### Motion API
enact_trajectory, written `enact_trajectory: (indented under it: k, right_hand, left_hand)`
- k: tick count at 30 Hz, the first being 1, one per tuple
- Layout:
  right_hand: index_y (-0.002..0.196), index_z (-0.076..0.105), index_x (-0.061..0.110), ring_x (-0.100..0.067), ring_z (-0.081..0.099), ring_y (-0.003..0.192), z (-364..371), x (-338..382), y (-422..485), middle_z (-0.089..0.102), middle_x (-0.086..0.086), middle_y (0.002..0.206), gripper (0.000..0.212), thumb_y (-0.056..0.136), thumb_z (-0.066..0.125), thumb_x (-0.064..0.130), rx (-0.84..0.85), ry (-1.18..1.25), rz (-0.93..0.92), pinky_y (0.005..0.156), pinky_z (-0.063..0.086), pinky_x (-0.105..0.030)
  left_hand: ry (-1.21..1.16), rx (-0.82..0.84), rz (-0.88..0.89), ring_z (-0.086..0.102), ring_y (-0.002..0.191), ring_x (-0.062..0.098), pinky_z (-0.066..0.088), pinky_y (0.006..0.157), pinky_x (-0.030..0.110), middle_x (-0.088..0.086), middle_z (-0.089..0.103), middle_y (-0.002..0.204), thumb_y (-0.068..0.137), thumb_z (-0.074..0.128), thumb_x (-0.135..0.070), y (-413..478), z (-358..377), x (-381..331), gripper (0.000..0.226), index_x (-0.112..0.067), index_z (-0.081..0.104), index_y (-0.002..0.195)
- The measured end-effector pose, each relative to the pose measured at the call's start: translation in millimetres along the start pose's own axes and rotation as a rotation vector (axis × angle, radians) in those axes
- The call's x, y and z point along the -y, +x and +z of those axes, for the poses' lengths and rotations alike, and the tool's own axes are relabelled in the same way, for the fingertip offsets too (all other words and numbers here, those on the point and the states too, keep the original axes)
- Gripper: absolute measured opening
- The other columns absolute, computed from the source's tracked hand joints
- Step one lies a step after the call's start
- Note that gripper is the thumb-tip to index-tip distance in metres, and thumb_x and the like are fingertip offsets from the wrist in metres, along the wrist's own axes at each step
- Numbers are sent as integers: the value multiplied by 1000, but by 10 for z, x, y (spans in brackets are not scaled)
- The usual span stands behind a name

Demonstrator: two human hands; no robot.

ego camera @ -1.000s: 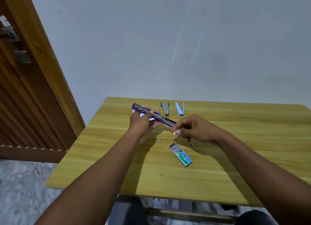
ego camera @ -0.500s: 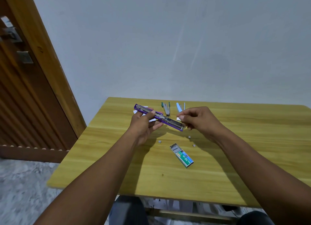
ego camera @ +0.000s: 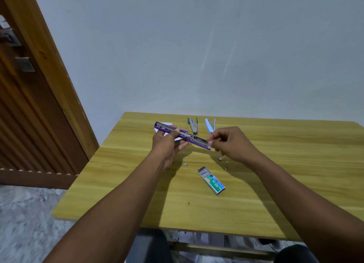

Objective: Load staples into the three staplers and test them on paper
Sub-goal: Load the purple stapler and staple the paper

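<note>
My left hand [ego camera: 169, 144] grips a purple stapler [ego camera: 197, 140] folded out flat above the table, its metal staple channel facing up. My right hand [ego camera: 228, 143] is at the stapler's right end, thumb and forefinger pinched together over the channel; what they pinch is too small to see clearly. A green stapler [ego camera: 193, 126] and a light blue stapler [ego camera: 209, 125] lie open at the back of the table. An open green box of staples [ego camera: 211, 181] lies in front of my hands. A white scrap of paper [ego camera: 167, 123] shows behind the purple stapler.
Small loose bits of staples [ego camera: 185, 164] lie on the wooden table [ego camera: 295, 164] between my hands and the box. A wooden door [ego camera: 29, 105] stands at the left and a pale wall behind. The table's front edge is near my knees.
My right hand rose from the table near the staple box to the right end of the purple stapler. The left hand kept its hold on the stapler.
</note>
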State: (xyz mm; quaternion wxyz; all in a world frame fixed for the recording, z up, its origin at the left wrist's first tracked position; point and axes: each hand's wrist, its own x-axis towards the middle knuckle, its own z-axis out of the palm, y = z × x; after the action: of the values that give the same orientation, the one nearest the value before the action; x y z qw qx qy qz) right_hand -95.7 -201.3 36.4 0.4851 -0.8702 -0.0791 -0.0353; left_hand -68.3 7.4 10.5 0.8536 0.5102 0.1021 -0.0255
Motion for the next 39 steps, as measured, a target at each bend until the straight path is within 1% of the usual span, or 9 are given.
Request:
enact_trajectory:
  k: [4, 7, 15, 22, 26, 30, 32, 35, 39]
  right_hand:
    - [84, 77, 21, 1, 61, 63, 179, 2, -53, 73, 7, 76, 16, 86, 67, 8, 146, -208, -30, 61, 48, -18]
    - [86, 76, 22, -6, 65, 72, 401, 85, -45, 74, 5, 83, 17, 87, 63, 12, 209, -283, -54, 68, 54, -25]
    - [118, 69, 24, -23, 60, 109, 1077, 282, 159, 66, -1, 121, 28, 91, 63, 26, 217, -531, -240, 87, 51, -37]
    - [88, 75, 17, -26, 62, 86, 1231, 340, 209, 67, -5, 94, 16, 90, 58, 16, 274, -649, -278, 74, 54, -42]
    - [89, 76, 17, -19, 68, 78, 1099, 300, 198, 71, -2, 89, 13, 89, 64, 12, 170, -416, -144, 69, 56, -30]
    - [82, 77, 10, 3, 60, 51, 757, 293, 148, 70, 3, 68, 11, 77, 79, 1, 61, -68, 6, 51, 46, -11]
    - [79, 76, 13, 2, 59, 50, 593, 282, 123, 70, 3, 67, 13, 76, 83, 2, 47, 0, 7, 57, 51, -17]
    - [83, 73, 13, -13, 72, 62, 448, 257, 140, 74, -6, 72, 12, 83, 75, 1, -20, 49, -12, 65, 59, -33]
    - [101, 71, 12, -18, 76, 69, 324, 262, 171, 76, -9, 80, 20, 96, 55, 1, -57, 89, -15, 61, 59, -31]
  left_hand:
    - [-13, -124, 55, 74, 89, 35, 64, 72, 38, 23, 70, 116, 100, 59, -6, 71, -98, -85, 11, -5, 57, 110]
    - [-37, -168, 84, 72, 82, 33, 64, 68, 35, 23, 70, 116, 100, 59, -7, 98, -250, -256, 5, -6, 57, 104]
    - [-56, -257, 113, 70, 88, 35, 64, 75, 38, 28, 66, 124, 101, 57, -7, 27, -689, -475, 6, -8, 55, 105]
    - [-47, -244, 87, 69, 92, 37, 64, 77, 40, 29, 65, 126, 100, 57, -6, -19, -811, -473, 8, -7, 54, 108]
    - [-35, -220, 74, 67, 87, 36, 64, 79, 41, 29, 66, 121, 100, 59, -7, -23, -773, -466, 6, -6, 55, 105]
    - [-26, -185, 64, 69, 73, 28, 64, 75, 38, 22, 67, 104, 100, 60, -7, -5, -702, -418, 4, -6, 57, 102]
    - [-25, -159, 50, 69, 70, 27, 64, 71, 36, 19, 70, 98, 100, 59, -7, -5, -634, -382, 3, -6, 57, 101]
    - [-16, -114, 45, 69, 69, 27, 64, 75, 38, 22, 73, 106, 100, 58, -7, -2, -528, -327, 7, -3, 56, 106]
    - [10, -81, 48, 72, 82, 34, 63, 82, 42, 25, 72, 114, 100, 58, -7, -6, -393, -288, 9, -5, 57, 108]
